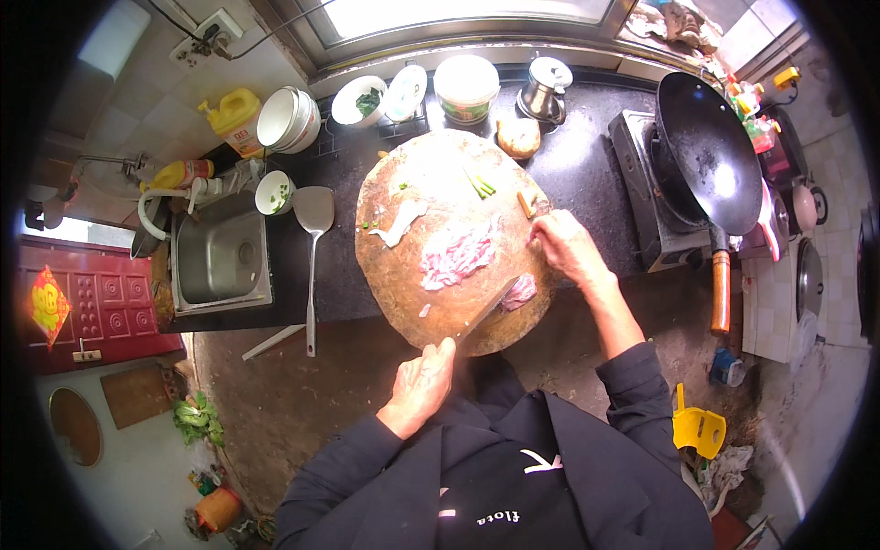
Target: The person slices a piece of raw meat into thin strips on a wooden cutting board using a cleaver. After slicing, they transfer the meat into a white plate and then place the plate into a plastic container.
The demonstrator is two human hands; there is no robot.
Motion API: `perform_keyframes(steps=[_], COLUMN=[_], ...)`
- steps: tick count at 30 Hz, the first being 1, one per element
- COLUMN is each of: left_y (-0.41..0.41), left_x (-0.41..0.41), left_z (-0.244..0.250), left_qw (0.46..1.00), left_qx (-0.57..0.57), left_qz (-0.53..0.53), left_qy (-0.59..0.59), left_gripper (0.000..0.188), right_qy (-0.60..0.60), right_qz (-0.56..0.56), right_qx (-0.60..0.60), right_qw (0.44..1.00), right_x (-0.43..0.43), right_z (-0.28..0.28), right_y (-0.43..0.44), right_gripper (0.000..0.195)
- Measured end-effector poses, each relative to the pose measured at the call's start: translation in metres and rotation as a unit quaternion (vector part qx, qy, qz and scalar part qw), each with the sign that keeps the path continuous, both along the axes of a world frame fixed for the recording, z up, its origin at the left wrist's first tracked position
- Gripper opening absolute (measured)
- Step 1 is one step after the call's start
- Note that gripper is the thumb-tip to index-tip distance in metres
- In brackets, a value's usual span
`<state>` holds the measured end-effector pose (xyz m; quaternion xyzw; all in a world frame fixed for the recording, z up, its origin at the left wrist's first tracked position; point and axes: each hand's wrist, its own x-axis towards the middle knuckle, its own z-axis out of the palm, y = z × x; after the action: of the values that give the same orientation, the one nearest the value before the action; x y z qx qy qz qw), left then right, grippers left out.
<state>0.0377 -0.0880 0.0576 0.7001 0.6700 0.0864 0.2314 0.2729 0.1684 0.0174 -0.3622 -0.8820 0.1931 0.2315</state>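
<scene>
On the round wooden chopping block (392, 289), my left hand (423, 385) grips the handle end of a kitchen knife (481, 313). The blade slants up to the right and meets a chunk of raw meat (520, 293). My right hand (569, 246) is over the block's right edge, its fingers pinched; a small reddish bit, seemingly meat, shows at the fingertips. Thinly cut raw meat (459, 254) lies in a heap mid-block. A whitish strip, perhaps fat (403, 223), is left of it. Farther back are green onion pieces (481, 184) and a yellowish stick, perhaps ginger (527, 205).
A steel spatula (313, 254) lies left of the block, beside a small bowl (274, 192) and the sink (220, 265). Behind stand stacked bowls (289, 120), a white tub (466, 86) and a metal pot (545, 89). A wok (711, 155) sits on the stove (636, 185) at right.
</scene>
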Motion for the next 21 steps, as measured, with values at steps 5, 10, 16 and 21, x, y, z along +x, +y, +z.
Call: perform_keyframes(steps=[5,10,16,21], left_y=[-0.003,-0.002,0.027,0.045], left_x=[-0.009,-0.018,-0.005,0.007], left_z=[-0.002,0.02,0.017,-0.005], left_qw=[0.996,0.991,0.995,0.999], left_qx=[-0.008,-0.02,0.046,0.04], left_qz=[0.059,0.12,0.081,0.01], left_qy=[-0.073,-0.061,-0.022,-0.007], left_gripper=[0.013,0.015,0.013,0.01], right_qy=[0.1,0.034,0.119,0.054], right_qz=[-0.004,0.049,-0.067,-0.017], right_qx=[-0.18,-0.034,-0.033,0.005], right_qw=[0.979,0.998,0.99,0.998], right_x=[-0.005,-0.011,-0.008,-0.017], right_z=[0.034,-0.013,-0.009,-0.038], right_y=[-0.011,-0.031,-0.05,-0.072], right_gripper=[0.012,0.021,0.015,0.014])
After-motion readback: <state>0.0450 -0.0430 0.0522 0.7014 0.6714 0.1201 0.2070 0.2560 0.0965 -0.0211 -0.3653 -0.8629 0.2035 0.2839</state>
